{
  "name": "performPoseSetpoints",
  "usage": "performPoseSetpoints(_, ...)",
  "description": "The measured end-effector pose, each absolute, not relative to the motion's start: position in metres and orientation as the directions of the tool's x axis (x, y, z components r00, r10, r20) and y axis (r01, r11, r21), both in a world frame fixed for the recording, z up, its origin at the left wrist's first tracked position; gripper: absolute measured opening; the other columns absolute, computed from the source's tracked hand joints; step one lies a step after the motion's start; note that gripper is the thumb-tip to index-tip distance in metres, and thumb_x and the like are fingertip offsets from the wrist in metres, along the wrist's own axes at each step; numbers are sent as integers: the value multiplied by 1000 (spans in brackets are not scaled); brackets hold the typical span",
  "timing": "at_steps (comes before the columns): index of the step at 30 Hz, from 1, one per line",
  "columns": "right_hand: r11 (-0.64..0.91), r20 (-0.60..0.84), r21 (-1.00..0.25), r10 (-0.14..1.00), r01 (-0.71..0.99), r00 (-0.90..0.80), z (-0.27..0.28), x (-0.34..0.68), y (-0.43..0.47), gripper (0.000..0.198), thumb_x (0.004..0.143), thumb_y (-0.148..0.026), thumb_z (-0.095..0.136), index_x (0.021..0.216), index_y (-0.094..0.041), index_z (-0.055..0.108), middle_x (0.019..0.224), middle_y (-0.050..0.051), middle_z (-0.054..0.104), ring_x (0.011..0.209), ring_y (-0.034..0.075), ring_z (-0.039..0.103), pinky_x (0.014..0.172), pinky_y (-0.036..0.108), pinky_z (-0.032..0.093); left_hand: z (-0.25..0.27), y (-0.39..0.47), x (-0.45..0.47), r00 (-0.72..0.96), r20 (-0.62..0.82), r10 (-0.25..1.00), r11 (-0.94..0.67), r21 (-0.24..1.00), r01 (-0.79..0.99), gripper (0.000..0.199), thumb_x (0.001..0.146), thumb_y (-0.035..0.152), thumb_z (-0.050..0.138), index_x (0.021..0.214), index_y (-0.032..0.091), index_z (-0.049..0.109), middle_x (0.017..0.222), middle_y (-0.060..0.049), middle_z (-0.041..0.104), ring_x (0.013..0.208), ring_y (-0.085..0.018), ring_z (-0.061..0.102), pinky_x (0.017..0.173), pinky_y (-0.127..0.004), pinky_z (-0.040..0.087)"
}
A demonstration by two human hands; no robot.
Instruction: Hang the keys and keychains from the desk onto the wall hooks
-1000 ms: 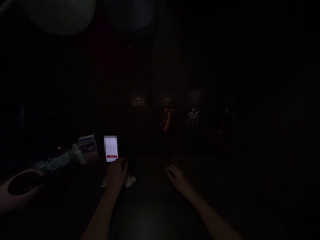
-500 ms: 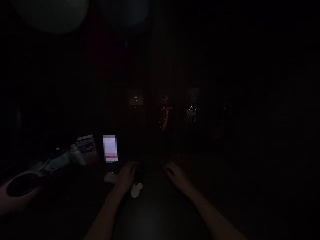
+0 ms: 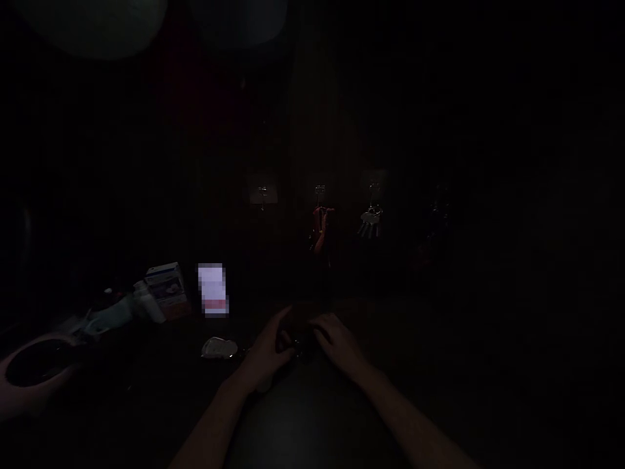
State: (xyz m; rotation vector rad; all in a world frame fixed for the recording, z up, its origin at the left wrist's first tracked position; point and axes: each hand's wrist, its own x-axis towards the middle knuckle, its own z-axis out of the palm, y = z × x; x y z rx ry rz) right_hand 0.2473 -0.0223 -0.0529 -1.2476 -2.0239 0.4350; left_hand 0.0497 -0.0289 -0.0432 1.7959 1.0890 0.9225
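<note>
In near darkness, my left hand point(image 3: 271, 352) is over the dark tabletop with its index finger stretched forward and the thumb apart. Small shiny metal bits point(image 3: 297, 345) glint just off its thumb; their kind is too dark to make out. Under my left wrist, a pale rounded tag point(image 3: 264, 384) is mostly hidden. A clear-edged oval keychain point(image 3: 219, 348) lies to the left of that hand. My right hand point(image 3: 336, 339) rests close by on the right, palm down, fingers loosely extended, with nothing visible in it.
A lit, blurred screen point(image 3: 212, 288) stands behind the keychain. Left of it are a box point(image 3: 166, 290), a white bottle point(image 3: 150, 303) and a pink ring-shaped rim point(image 3: 41, 384). A bunch of keys point(image 3: 371, 220) and an orange strap point(image 3: 321, 228) hang from hooks at the back.
My left hand has moved right toward my right hand, its fingers spreading. The oval keychain is now uncovered, while the pale tag has become mostly hidden. My right hand has barely moved.
</note>
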Motion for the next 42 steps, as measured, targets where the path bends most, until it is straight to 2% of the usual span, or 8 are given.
performPoseSetpoints(4, 523, 369, -575, 852, 629, -372, -50, 237, -26, 29, 86, -18, 43, 106, -24, 63, 106, 4, 66, 102, 20, 55, 92, 37, 39, -40, -32, 48, 410, 200, 890, -346, 882, 321, 75, 67, 7, 55, 136, 26, 31, 114, -4, 57, 91, -15, 57, 84, -29, 45)
performPoseSetpoints(9, 464, 264, -578, 885, 671, -384, -54, 233, -26, 28, 84, -21, 49, 106, -28, 65, 107, 4, 66, 99, 22, 56, 88, 39, 39, -36, -37, 48, 410, 203, 889, -374, 840, 394, 69, 69, 8, 52, 133, 27, 38, 133, -4, 48, 115, -21, 48, 100, -35, 37)
performPoseSetpoints(15, 438, 220, -567, 897, 698, -383, -54, 233, -25, 22, 80, -17, 53, 95, -27, 66, 102, 3, 66, 98, 23, 56, 88, 38, 39, -37, -37, 46, 456, 227, 861, -409, 841, 355, 61, 72, 10, 51, 131, 25, 42, 132, -4, 51, 119, -21, 48, 102, -36, 35)
performPoseSetpoints(19, 442, 287, -565, 897, 697, -336, -53, 235, -26, 15, 78, -16, 56, 90, -22, 63, 101, 7, 61, 96, 22, 55, 82, 33, 43, -38, -36, 43, 433, 225, 873, -413, 812, 412, 50, 76, 16, 52, 125, 25, 48, 126, -4, 56, 113, -21, 52, 97, -33, 38)
performPoseSetpoints(25, 408, 303, -676, 913, 613, -274, -53, 239, -22, 14, 82, -20, 48, 91, -24, 58, 89, 2, 65, 84, 19, 61, 76, 31, 46, -36, -34, 41, 412, 231, 881, -428, 759, 491, 30, 82, 27, 51, 111, 25, 59, 113, -3, 63, 104, -20, 57, 91, -31, 42)
performPoseSetpoints(29, 460, 401, -710, 886, 532, -231, -51, 238, -22, 16, 83, -23, 49, 91, -23, 63, 95, 3, 67, 92, 19, 62, 82, 31, 46, -32, -34, 41, 365, 237, 900, -409, 748, 523, 28, 84, 31, 50, 109, 26, 60, 113, -4, 62, 104, -20, 57, 91, -31, 41)
performPoseSetpoints(33, 477, 438, -738, 877, 478, -198, -47, 236, -26, 22, 86, -30, 47, 98, -24, 64, 102, 3, 68, 97, 19, 62, 85, 32, 47, -32, -33, 42, 353, 265, 897, -427, 723, 543, 27, 83, 29, 52, 109, 25, 59, 113, -4, 61, 105, -21, 55, 91, -33, 41)
performPoseSetpoints(42, 522, 530, -713, 838, 469, -126, -41, 233, -33, 16, 84, -31, 51, 88, -22, 63, 85, 1, 70, 81, 17, 65, 73, 26, 50, -42, -34, 54, 316, 468, 825, -564, 666, 488, 29, 83, 25, 55, 112, 25, 54, 111, -5, 59, 105, -21, 52, 91, -37, 43)
